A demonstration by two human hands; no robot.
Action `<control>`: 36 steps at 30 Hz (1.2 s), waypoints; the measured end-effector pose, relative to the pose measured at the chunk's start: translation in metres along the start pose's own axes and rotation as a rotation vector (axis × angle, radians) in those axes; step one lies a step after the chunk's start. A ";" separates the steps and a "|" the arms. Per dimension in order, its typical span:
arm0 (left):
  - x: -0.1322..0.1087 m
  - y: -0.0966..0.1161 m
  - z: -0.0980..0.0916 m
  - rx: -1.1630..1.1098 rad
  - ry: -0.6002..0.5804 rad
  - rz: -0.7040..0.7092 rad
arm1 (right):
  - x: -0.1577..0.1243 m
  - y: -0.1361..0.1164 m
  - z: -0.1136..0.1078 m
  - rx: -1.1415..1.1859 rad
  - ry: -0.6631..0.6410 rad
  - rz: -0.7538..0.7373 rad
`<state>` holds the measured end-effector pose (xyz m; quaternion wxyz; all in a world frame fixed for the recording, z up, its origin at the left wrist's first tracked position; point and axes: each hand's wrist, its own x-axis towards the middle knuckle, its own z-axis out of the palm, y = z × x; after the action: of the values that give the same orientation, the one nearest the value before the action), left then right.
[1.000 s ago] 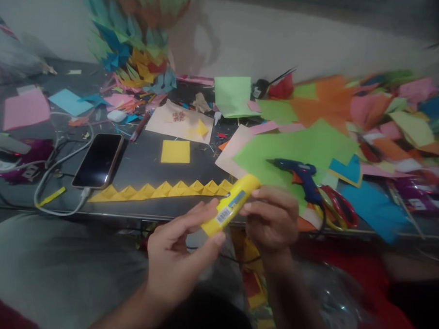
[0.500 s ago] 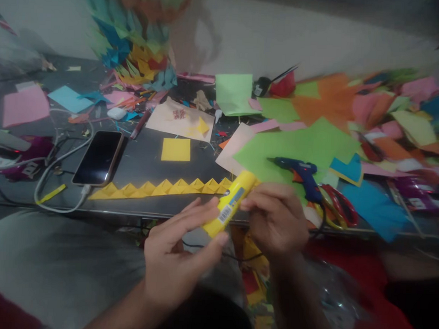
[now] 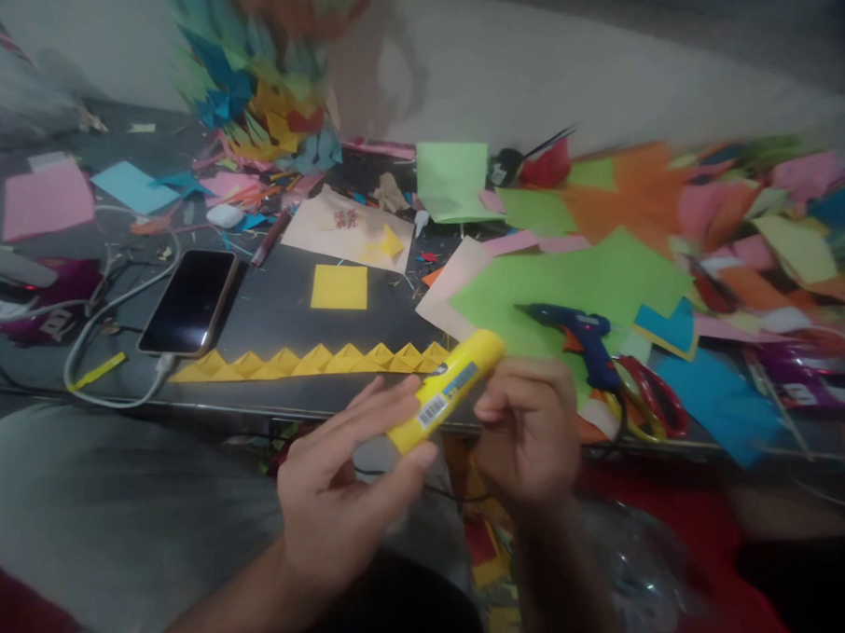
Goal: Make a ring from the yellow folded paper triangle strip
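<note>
My left hand (image 3: 360,472) grips a yellow glue stick (image 3: 448,392) between its fingers and thumb. The stick is tilted, its upper end pointing to the right and away from me, and a barcode label faces up. Just to the right of it, my right hand (image 3: 525,438) is closed with curled fingers; whether anything is pinched in them is hidden. Beyond the stick, a yellow folded-paper strip (image 3: 315,360) with a row of pointed peaks lies along the table's near edge. A flat yellow paper square (image 3: 340,287) lies behind that strip.
A phone (image 3: 189,303) on a white cable lies at left. To the right are a blue glue gun (image 3: 576,331), scissors (image 3: 653,401) and a green sheet (image 3: 599,268). Paper scraps cover the back and right. A colourful folded-paper piece (image 3: 265,76) stands at the back.
My right hand has drawn slightly off the glue stick, leaving a small gap, and its fingers have curled more. The stick's upper end has swung a little to the right in my left hand.
</note>
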<state>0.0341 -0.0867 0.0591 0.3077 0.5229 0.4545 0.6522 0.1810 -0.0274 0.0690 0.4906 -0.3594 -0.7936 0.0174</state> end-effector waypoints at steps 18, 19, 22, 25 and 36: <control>0.004 -0.012 -0.003 0.205 -0.038 0.226 | 0.002 -0.005 -0.005 0.104 0.164 0.099; 0.004 -0.012 -0.003 0.215 -0.044 0.237 | 0.002 -0.005 -0.006 0.088 0.139 0.092; 0.004 -0.011 -0.006 0.254 -0.084 0.280 | 0.005 -0.003 -0.008 0.021 0.075 0.048; 0.005 -0.011 -0.010 0.294 -0.148 0.328 | 0.009 0.002 -0.009 0.010 0.001 -0.024; 0.012 -0.014 -0.016 0.465 -0.315 0.511 | 0.020 0.011 -0.016 -0.033 -0.266 -0.154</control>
<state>0.0145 -0.0747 0.0508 0.0745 0.7691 0.3924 0.4990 0.1943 -0.0130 0.0887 0.3748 -0.3001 -0.8771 0.0140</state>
